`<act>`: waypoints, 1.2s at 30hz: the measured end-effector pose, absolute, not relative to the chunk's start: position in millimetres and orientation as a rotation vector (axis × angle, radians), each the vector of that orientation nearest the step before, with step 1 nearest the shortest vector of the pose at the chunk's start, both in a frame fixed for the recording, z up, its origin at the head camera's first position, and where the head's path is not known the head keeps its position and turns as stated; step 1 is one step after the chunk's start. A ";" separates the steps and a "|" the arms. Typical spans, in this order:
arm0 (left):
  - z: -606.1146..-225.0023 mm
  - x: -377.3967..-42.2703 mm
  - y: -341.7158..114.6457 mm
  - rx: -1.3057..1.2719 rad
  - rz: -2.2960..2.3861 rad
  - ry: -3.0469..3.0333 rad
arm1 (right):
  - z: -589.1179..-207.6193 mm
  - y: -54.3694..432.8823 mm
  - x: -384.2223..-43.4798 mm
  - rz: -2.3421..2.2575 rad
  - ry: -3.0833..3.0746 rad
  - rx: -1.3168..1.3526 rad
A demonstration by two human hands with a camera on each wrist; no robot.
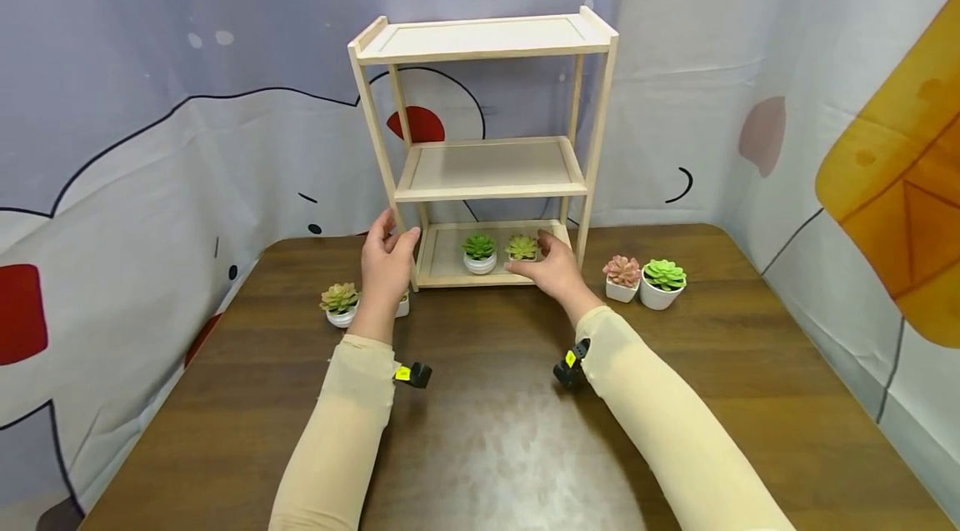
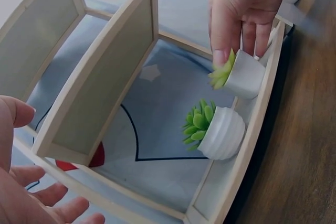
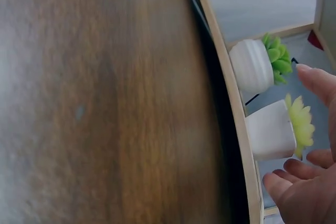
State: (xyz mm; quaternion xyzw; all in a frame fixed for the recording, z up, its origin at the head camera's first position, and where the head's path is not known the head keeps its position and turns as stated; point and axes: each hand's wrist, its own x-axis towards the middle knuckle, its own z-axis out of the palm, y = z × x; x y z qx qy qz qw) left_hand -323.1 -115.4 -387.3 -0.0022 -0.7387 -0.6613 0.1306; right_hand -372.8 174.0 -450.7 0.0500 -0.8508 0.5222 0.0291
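Observation:
On the bottom tier of the wooden shelf (image 1: 491, 194), a bright green succulent (image 1: 479, 246) in a round ribbed white pot stands beside a yellow-green succulent (image 1: 521, 247) in a squarish white pot (image 3: 272, 130). My right hand (image 1: 553, 266) is around the yellow-green plant, its thumb and fingers spread; the right wrist view shows gaps between them and the pot. Beside the shelf's left post is my left hand (image 1: 385, 268), fingers parted and holding nothing. The left wrist view shows the same left hand (image 2: 37, 182) near the frame. Whether it touches the post I cannot tell.
Left on the brown table (image 1: 480, 448) stands a yellowish succulent (image 1: 340, 303); another white pot (image 1: 402, 305) is mostly behind my left hand. To the right are a pink succulent (image 1: 622, 278) and a green one (image 1: 663, 283). A patterned curtain (image 1: 255, 156) hangs behind.

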 end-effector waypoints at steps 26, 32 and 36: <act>-384.6 -321.2 -118.5 -0.030 -1.955 -2.136 | -460.4 180.8 -391.7 1.524 -2.648 0.188; -385.0 -321.6 -119.4 -0.041 -1.955 -2.130 | -460.3 179.9 -395.5 1.482 -2.675 0.224; -386.0 -322.0 -120.1 -0.051 -1.969 -2.124 | -462.5 179.9 -396.9 1.491 -2.684 0.255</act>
